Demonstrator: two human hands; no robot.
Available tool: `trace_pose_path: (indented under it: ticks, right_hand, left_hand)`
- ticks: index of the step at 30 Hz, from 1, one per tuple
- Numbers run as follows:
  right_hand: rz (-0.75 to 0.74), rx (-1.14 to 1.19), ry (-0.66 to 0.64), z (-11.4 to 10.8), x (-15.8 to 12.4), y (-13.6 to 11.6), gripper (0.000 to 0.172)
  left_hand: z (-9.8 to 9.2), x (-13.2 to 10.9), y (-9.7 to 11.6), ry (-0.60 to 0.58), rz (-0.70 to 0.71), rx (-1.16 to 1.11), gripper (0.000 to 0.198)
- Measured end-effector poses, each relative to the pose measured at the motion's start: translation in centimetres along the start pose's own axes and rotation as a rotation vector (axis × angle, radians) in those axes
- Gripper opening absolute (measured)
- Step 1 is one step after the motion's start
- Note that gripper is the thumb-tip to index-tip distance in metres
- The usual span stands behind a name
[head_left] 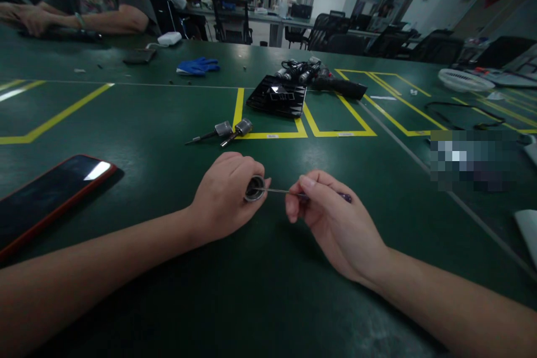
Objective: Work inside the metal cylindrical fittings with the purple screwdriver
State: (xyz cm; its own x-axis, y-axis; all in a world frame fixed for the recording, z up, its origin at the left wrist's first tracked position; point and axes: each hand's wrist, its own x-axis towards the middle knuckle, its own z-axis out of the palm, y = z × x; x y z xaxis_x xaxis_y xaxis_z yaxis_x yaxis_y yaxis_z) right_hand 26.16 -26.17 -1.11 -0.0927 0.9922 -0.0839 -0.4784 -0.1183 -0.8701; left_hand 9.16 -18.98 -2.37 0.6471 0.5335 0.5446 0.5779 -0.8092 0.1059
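My left hand (224,196) is curled into a fist around a small round metal cylinder (254,188), whose open end faces right. My right hand (325,218) pinches a thin screwdriver (289,193) with a dark purple handle, and its metal tip reaches into the cylinder's opening. Both hands hover just above the green table (168,117). Two similar metal pieces with thin shafts (226,131) lie on the table beyond my hands.
A red-cased phone (50,196) lies at the left. A black ribbed part (277,96), a bundle of connectors (300,70) and a black tool (339,86) sit in yellow-taped boxes. Blue gloves (197,66) lie farther back. Another person's arms (62,18) rest at the far left.
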Motion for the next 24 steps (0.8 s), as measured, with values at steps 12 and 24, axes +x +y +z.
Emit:
trace_pose_path:
  ticks: [12, 24]
  right_hand:
    - [0.075, 0.145, 0.011, -0.07, 0.26, 0.14, 0.017]
    - [-0.155, -0.087, -0.043, -0.34, 0.01, -0.15, 0.017]
  left_hand:
    - [-0.30, 0.39, 1.08, 0.011, -0.350, -0.259, 0.013]
    - [-0.29, 0.49, 0.84, -0.016, -0.349, -0.309, 0.012]
